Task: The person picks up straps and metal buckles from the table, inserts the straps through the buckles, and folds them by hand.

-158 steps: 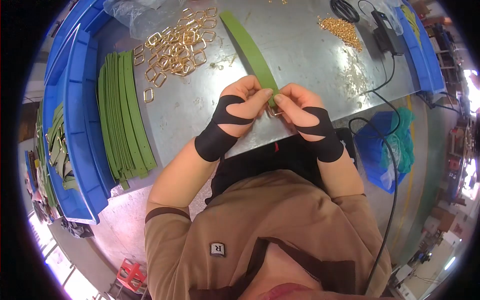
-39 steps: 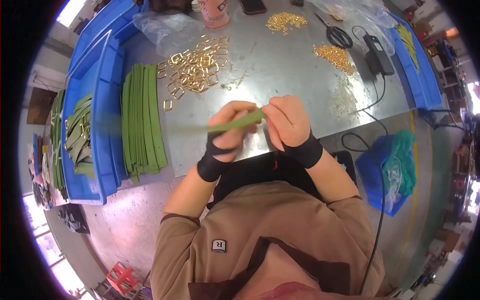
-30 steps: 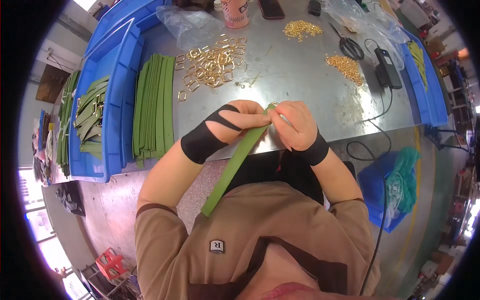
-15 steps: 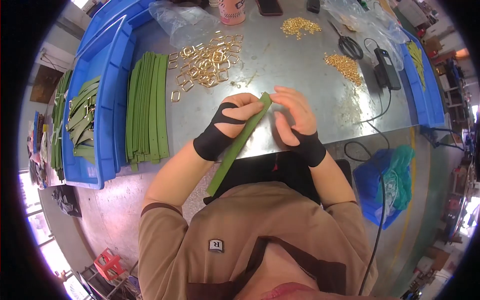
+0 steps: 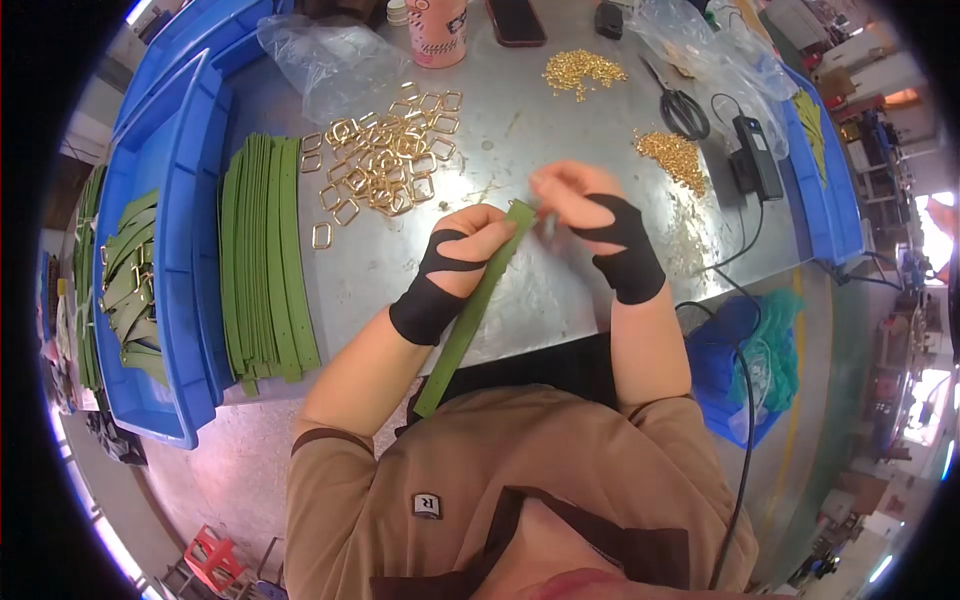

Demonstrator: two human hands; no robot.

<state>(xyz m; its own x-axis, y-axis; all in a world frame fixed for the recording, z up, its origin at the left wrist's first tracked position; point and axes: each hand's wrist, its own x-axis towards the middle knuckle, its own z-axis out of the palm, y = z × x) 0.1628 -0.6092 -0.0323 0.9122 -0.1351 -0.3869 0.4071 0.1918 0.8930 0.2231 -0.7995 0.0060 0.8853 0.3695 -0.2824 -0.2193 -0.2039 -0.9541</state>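
Observation:
A long green strap [image 5: 470, 320] slants from the table edge down toward my lap. Near its upper end my left hand [image 5: 470, 240] is closed around it, thumb pressed on top. A small bit of gold metal shows at the strap's tip. Just right of that tip is my right hand [image 5: 580, 200], blurred, with fingers curled and pressed together; anything between them cannot be made out. Both wrists carry black wraps. Beyond my hands lies a heap of gold rectangular buckles [image 5: 380, 160]. Two piles of small gold pieces, one farther back [image 5: 583, 72] and one nearer [image 5: 672, 160], sit to the right.
A stack of green straps [image 5: 262, 260] lies left, beside a blue bin [image 5: 185, 270] holding straps with buckles. Scissors [image 5: 682, 112], a black device [image 5: 757, 160] with a cable, a phone [image 5: 516, 22], a pink cup [image 5: 438, 35] and plastic bags [image 5: 330, 65] occupy the metal table.
My right hand has lifted slightly away from the strap's end, its spread fingers now curled together. The left hand keeps its hold on the strap. The view has shifted somewhat.

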